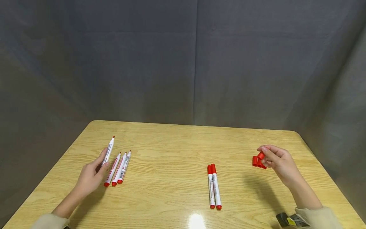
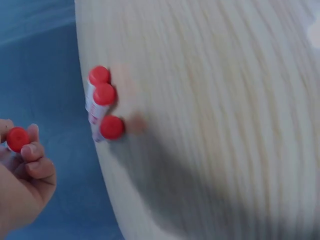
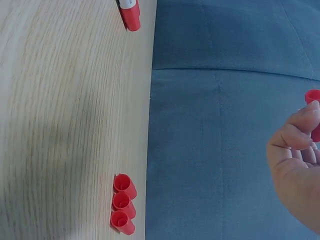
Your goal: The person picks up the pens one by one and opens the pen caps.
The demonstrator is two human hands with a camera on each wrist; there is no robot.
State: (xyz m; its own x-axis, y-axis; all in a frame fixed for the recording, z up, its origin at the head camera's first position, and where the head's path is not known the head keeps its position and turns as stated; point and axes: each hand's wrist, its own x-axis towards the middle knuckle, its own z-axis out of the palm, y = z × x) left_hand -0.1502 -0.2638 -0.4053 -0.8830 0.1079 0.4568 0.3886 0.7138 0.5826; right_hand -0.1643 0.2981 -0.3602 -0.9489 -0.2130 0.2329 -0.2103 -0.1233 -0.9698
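My left hand point(image 1: 89, 178) grips an uncapped whiteboard marker point(image 1: 108, 152), its red tip pointing up and away; the left wrist view shows its round red end point(image 2: 18, 139) between thumb and fingers. Just right of this hand, three uncapped markers point(image 1: 119, 168) lie side by side on the table, tips facing the far edge. At the right, my right hand point(image 1: 281, 163) pinches a red marker cap point(image 1: 261, 155) between thumb and fingers. Below that cap, three more red caps point(image 3: 128, 206) sit in a row on the table, their hollow ends visible in the right wrist view.
Two capped red markers point(image 1: 216, 189) lie together on the wooden table point(image 1: 166, 171), right of its middle. Dark grey cloth point(image 1: 143, 70) hangs behind the table and along both sides. A band with a dark device point(image 1: 291, 220) is on the right wrist.
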